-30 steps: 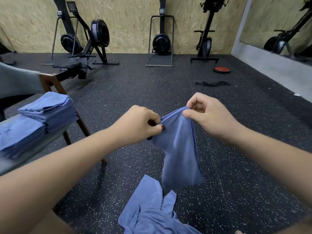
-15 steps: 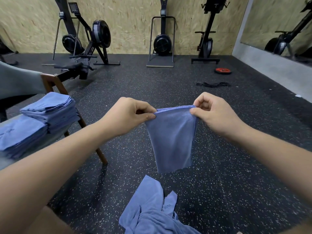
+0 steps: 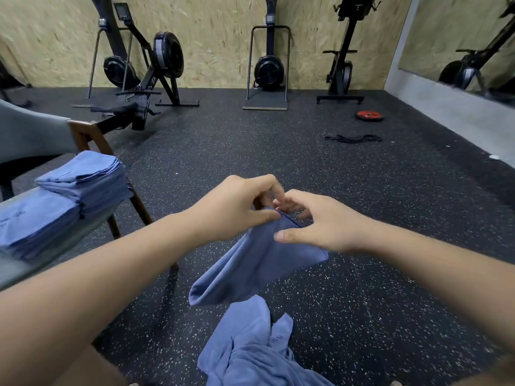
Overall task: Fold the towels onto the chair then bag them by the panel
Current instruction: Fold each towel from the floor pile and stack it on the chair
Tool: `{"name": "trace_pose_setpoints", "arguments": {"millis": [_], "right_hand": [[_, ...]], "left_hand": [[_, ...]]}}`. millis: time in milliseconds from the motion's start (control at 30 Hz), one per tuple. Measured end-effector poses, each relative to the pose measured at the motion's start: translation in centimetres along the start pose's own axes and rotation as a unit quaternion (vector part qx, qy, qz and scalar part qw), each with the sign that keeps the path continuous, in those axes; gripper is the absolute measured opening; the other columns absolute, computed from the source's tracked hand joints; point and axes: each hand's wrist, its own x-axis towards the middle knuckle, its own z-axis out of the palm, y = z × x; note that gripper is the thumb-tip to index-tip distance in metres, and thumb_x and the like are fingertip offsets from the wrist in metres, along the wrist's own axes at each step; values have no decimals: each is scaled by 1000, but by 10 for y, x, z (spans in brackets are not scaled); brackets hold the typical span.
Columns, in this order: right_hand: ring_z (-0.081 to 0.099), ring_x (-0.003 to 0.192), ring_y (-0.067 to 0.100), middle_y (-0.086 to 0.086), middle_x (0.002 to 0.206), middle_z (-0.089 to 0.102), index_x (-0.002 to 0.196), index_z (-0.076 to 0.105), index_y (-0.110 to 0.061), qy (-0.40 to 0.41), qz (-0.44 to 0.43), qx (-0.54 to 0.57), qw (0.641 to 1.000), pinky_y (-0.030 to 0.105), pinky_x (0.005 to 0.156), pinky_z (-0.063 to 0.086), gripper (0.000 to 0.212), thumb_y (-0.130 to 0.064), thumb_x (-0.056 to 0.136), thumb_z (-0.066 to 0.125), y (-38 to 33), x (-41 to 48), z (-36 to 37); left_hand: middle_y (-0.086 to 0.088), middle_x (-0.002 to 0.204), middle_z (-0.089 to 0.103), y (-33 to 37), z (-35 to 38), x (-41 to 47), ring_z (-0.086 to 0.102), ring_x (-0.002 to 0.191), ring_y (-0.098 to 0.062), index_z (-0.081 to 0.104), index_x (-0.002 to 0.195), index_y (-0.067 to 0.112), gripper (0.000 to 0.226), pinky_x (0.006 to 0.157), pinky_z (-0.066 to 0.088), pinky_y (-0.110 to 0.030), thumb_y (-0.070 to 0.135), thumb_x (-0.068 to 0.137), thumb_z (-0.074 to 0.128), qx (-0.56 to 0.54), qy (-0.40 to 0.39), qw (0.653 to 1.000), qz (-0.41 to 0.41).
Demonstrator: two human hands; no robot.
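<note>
Two towel stacks (image 3: 80,188) sit folded on the chair (image 3: 83,135); your left grip (image 3: 237,207) pinches another towel (image 3: 250,268), right grip (image 3: 328,224) released; floor heap (image 3: 250,352) waits, nothing bagged.

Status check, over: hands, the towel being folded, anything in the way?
Left hand pinches towel top edge; right hand open over it. Towel folded over, hanging. Two stacks on chair; loose pile on floor below, nothing blocking chair.
</note>
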Motion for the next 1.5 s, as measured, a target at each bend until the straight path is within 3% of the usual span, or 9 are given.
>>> {"name": "trace_pose_setpoints", "arguments": {"millis": [133,333,500,600,733,867,1033,1133,1500], "right_hand": [[58,81,12,12,95,72,102,67,-21,18,-39,68,997,55,88,52,37,-51,84,79,-3,5,10],[51,74,15,12,82,69,92,69,-25,46,-65,41,996,57,76,51,29,-53,88,74,0,6,-4],[59,80,13,11,90,77,98,73,-22,49,-76,67,994,52,77,52,13,-33,95,77,2,4,-25],[63,81,7,5,90,78,98,73,-12,50,-84,101,990,32,75,50,7,-17,99,78,1,-1,-37],[63,79,3,-2,85,73,97,72,-9,83,-104,111,985,20,75,49,7,-15,100,76,-6,-5,-46],[58,84,14,22,96,72,100,72,-12,142,-122,131,973,38,79,45,12,-24,101,75,-10,-4,-56],[55,83,21,33,98,67,102,72,-11,230,-110,173,951,43,81,41,17,-28,101,76,-3,-4,-72],[52,82,25,41,98,61,102,72,-14,263,-94,196,940,46,78,41,25,-38,98,76,8,-3,-79],[55,84,18,15,89,67,102,71,-16,350,-29,207,913,40,80,42,18,-33,102,73,55,4,-90]], "left_hand": [[10,83,76,5,8,1,66,74,-12,66,106,23,28,71,48,-21,17,88,87,-72,15,997,-7],[4,85,71,7,15,-2,57,66,-10,53,101,18,37,65,47,-24,26,90,87,-145,80,985,-46],[-1,78,68,4,28,-9,50,68,-10,60,94,20,30,64,43,-32,41,95,81,-191,29,979,-59],[0,83,68,1,33,-10,54,77,-10,67,97,19,22,71,50,-40,37,96,81,-224,-15,972,-64],[-19,104,73,-10,38,-8,60,87,-12,72,108,12,42,87,57,-60,51,93,77,-172,-69,980,-74],[-16,87,71,-25,42,-7,49,72,-8,68,88,8,48,73,54,-49,55,87,75,-68,-83,990,-92],[-6,77,65,-50,37,-10,44,66,-6,73,87,18,25,66,47,-34,42,92,77,-6,-102,990,-95],[-3,69,56,-71,33,-11,40,62,-6,66,81,13,29,61,40,-32,38,94,76,34,-100,988,-114],[8,61,62,-116,-16,-14,44,50,-4,79,87,30,16,53,38,-25,44,95,76,114,-57,968,-217]]}}
